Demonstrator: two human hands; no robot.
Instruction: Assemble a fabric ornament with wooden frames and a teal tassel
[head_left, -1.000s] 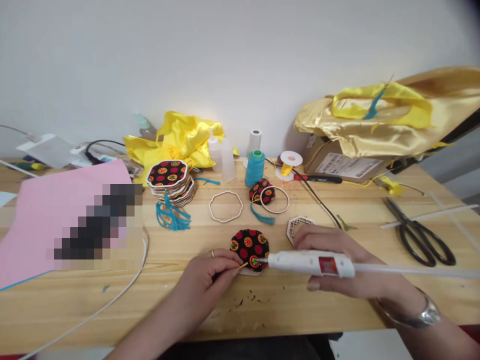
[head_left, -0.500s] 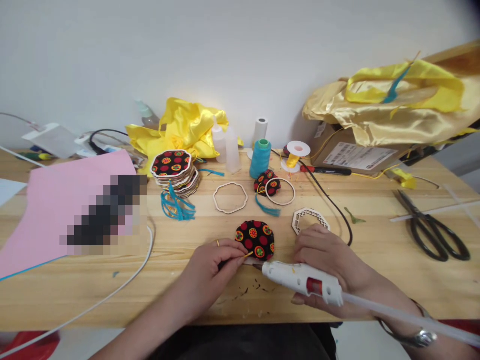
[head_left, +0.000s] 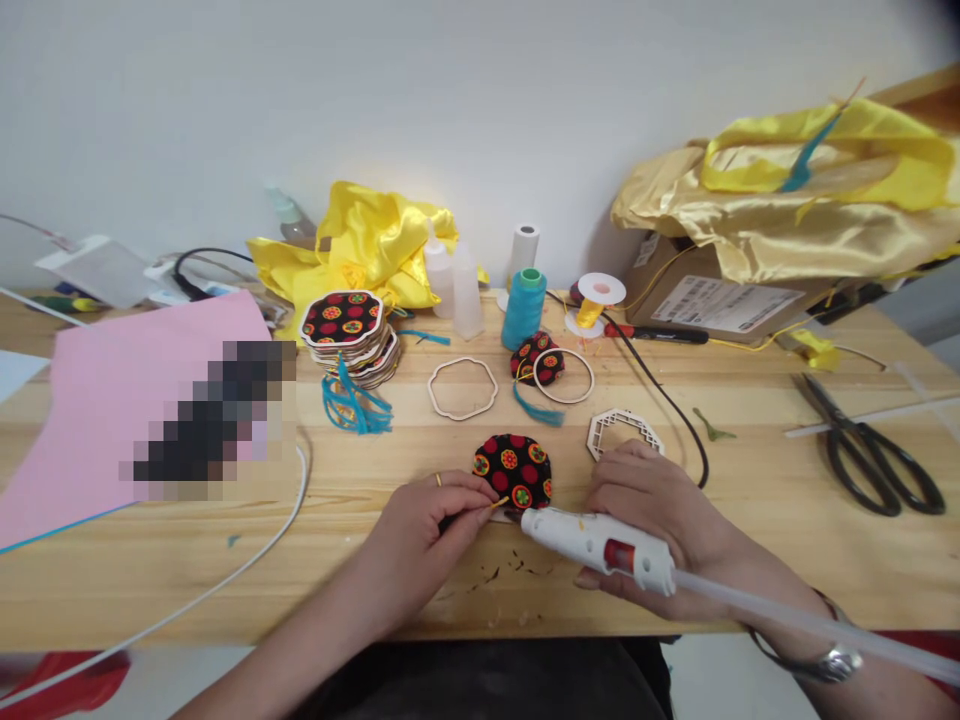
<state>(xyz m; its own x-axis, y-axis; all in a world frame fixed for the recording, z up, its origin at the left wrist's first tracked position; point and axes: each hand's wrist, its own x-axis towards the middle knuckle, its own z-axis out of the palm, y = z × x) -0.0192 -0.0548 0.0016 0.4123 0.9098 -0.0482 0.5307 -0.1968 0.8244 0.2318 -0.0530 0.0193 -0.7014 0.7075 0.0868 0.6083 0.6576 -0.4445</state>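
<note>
My left hand (head_left: pixel 431 525) pinches a short yellow cord (head_left: pixel 500 502) at the lower left edge of a rounded black fabric piece (head_left: pixel 512 464) with red and yellow flower prints. The piece lies on the table, its lower left edge partly under my fingers. My right hand (head_left: pixel 652 505) is wrapped round a white hot glue gun (head_left: pixel 600 548), with a clear glue stick (head_left: pixel 787 615) out of its back. The gun's dark nozzle is at the fabric's lower edge, by the cord's end; whether it touches is unclear. An octagonal wooden lattice frame (head_left: pixel 596 432) lies just beyond my right hand.
Behind are a wavy wooden frame (head_left: pixel 431 397), a wooden ring (head_left: pixel 592 385), a blue thread cone (head_left: pixel 523 315) and a yellow spool (head_left: pixel 600 290). Fabric-covered frames (head_left: pixel 341 320) are stacked left, with blue tassels (head_left: pixel 356 408). Black scissors (head_left: pixel 862 440) lie right; a white cable (head_left: pixel 277 545) crosses left.
The view has shifted slightly. The glue gun's back end has moved a little left; its nozzle stays by the fabric edge. My left hand keeps its pinch on the cord.
</note>
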